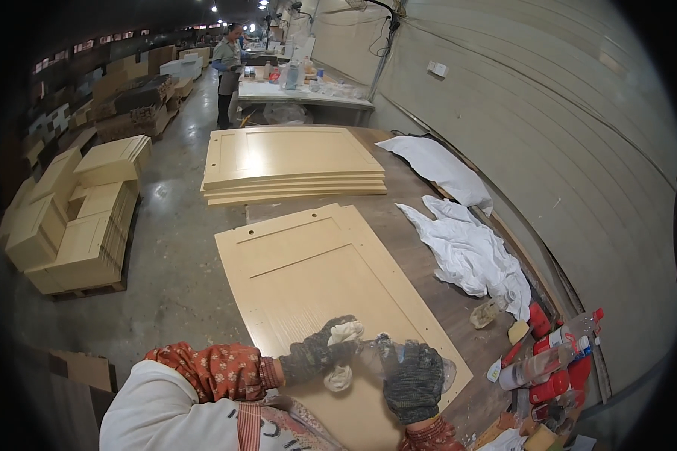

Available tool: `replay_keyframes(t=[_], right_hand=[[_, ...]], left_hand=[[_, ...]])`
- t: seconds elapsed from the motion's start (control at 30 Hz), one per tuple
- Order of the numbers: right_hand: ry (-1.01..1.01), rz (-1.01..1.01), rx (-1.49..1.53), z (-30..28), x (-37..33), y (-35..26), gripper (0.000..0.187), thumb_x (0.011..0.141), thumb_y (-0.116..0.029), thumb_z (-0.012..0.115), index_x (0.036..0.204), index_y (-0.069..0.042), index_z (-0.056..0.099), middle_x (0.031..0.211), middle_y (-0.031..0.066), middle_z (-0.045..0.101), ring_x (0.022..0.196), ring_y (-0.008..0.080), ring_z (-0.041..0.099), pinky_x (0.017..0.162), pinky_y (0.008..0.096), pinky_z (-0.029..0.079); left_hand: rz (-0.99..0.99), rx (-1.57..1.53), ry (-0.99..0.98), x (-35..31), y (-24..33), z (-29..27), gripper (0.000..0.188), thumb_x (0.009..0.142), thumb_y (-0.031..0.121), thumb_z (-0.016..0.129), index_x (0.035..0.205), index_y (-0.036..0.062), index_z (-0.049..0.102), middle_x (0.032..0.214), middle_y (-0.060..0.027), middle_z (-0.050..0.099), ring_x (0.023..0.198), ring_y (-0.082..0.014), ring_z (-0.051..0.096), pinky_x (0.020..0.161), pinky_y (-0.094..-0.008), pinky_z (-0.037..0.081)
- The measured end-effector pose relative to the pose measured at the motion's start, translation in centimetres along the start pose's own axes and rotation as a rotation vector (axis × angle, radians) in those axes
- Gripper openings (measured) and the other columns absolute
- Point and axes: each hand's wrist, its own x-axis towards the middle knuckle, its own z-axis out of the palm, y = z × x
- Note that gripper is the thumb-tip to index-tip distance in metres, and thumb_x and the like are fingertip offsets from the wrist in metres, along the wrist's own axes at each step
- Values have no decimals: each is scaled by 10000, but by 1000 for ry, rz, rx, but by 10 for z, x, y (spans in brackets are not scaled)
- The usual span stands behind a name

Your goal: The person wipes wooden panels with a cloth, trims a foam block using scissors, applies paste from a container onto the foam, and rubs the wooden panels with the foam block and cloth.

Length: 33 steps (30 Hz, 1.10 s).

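Observation:
A cream-coloured cabinet door panel [301, 278] with grooved frame lines and small holes lies flat on the table in front of me. My left hand [308, 359], in a dark grey knit glove, is closed around a white cloth [338, 378] that bulges out above and below the fingers. Close beside it, my right hand [414, 383], gloved alike, grips what looks like a clear plastic bottle [449, 373], tilted with one end toward the cloth. The fingers hide most of the bottle. Both hands are over the near part of the panel.
Several similar panels [293, 161] are stacked at the table's far end. White cloths [466, 252] lie along the right side. Bottles [541, 367] and red containers crowd the near right. Panels on a pallet [83, 233] stand at left. A person [226, 71] stands by a far table [301, 94].

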Motion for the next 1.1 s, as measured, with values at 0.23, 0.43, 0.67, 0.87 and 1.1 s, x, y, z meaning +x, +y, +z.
replay_keyframes(t=[0.23, 0.43, 0.67, 0.87, 1.1], right_hand=[[-61, -125, -97, -21, 15, -3, 524, 780, -171, 495, 1303, -138, 487, 998, 220, 547, 939, 367, 530, 852, 514, 408], [-110, 14, 78, -1, 14, 17, 506, 780, -250, 551, 1276, -153, 512, 1010, 159, 568, 952, 317, 539, 846, 495, 402], [310, 404, 696, 36, 31, 63, 611, 741, -349, 662, 1259, -90, 468, 1076, 134, 550, 971, 276, 550, 825, 410, 449], [19, 963, 197, 110, 30, 201, 499, 868, -376, 511, 1272, -90, 446, 1147, 73, 531, 1039, 215, 517, 924, 360, 401], [-658, 159, -1675, 257, -80, 304, 529, 905, -386, 482, 1330, -85, 389, 1292, 59, 459, 1212, 206, 400, 1027, 353, 321]], left_hand=[[144, -23, 174, 0, -13, 22, 399, 958, 110, 422, 1341, 2, 385, 1184, -100, 527, 1060, -153, 527, 926, -264, 452], [228, 696, 184, 24, 24, 40, 219, 937, 150, 458, 1074, 12, 559, 943, -94, 595, 846, -189, 588, 792, -317, 491], [-96, -190, 171, 50, 33, 23, 258, 929, 274, 535, 1027, 44, 597, 927, -43, 614, 907, -177, 598, 776, -288, 491], [311, 131, 66, -3, 41, -43, 302, 913, 240, 535, 1124, 28, 585, 1109, -109, 591, 1038, -252, 570, 897, -339, 476], [420, 1312, 664, -93, 117, -69, 357, 797, 187, 701, 1084, 12, 580, 1072, -133, 613, 1024, -269, 592, 884, -367, 490]])
